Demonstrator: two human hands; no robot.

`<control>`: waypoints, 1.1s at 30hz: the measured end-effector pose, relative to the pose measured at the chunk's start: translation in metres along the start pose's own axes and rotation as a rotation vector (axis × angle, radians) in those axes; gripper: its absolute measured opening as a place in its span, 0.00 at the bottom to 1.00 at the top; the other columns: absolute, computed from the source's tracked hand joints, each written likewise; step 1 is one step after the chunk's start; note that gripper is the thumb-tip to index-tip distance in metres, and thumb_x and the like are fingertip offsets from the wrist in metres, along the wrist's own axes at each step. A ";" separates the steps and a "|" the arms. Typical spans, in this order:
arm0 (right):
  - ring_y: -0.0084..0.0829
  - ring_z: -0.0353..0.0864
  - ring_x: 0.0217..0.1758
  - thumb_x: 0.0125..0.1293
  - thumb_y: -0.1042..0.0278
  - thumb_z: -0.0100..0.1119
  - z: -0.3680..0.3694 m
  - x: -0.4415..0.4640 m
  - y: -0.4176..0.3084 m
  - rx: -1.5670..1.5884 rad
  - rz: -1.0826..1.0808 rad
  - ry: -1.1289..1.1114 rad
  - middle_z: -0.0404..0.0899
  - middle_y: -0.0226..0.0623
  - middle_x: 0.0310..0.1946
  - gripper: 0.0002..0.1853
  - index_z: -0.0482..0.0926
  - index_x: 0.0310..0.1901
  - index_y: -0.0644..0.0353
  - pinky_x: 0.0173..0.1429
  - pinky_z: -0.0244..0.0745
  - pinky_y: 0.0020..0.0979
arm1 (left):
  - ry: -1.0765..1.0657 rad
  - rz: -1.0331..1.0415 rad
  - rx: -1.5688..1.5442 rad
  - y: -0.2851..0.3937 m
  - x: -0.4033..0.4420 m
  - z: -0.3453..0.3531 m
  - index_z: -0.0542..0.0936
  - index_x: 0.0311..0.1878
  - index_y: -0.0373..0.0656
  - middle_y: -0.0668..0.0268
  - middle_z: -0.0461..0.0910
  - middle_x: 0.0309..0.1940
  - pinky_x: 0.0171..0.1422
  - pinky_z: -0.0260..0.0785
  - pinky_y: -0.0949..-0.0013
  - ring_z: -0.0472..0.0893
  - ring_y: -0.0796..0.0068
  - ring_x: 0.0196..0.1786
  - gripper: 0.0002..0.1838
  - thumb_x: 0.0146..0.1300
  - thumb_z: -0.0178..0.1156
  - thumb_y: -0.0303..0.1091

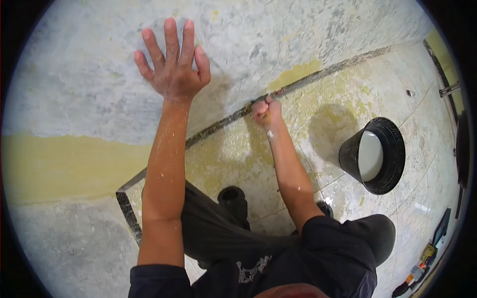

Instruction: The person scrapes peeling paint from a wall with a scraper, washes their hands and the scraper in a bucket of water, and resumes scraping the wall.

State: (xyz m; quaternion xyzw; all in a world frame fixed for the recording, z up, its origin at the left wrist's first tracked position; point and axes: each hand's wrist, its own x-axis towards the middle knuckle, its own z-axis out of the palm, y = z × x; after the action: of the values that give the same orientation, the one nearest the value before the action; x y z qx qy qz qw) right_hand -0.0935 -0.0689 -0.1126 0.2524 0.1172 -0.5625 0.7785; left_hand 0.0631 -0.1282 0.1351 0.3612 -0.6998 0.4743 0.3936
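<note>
My left hand (175,74) lies flat with spread fingers against the wall (99,79), which is patchy white and grey. Low down, where wall and floor meet, my right hand (267,111) is closed in a fist beside the dark skirting strip (218,125). Something dark with a reddish bit shows just past its knuckles, too small and covered to name. To the right of that hand stands a black bucket (350,156) holding a whitish liquid (370,156).
Pale floor tiles (323,107) carry yellow flakes and a wet patch near the bucket. Yellow paint (74,166) remains on the lower wall at left. Several tools and packets (427,253) lie at the far right edge. My legs (213,213) are bent below me.
</note>
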 end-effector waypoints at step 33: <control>0.22 0.59 0.13 0.72 0.47 0.37 0.044 -0.018 0.068 -0.179 -0.225 0.179 0.60 0.27 0.15 0.21 0.62 0.27 0.53 0.16 0.57 0.26 | -0.055 -0.034 -0.023 0.003 0.002 -0.006 0.73 0.66 0.59 0.70 0.59 0.73 0.78 0.28 0.51 0.51 0.57 0.78 0.29 0.58 0.51 0.42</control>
State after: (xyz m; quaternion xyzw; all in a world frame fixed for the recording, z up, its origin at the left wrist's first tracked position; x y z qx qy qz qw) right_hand -0.0407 -0.0612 -0.0492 0.2167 0.2632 -0.6085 0.7166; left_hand 0.0611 -0.1221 0.1371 0.3814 -0.7095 0.4495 0.3862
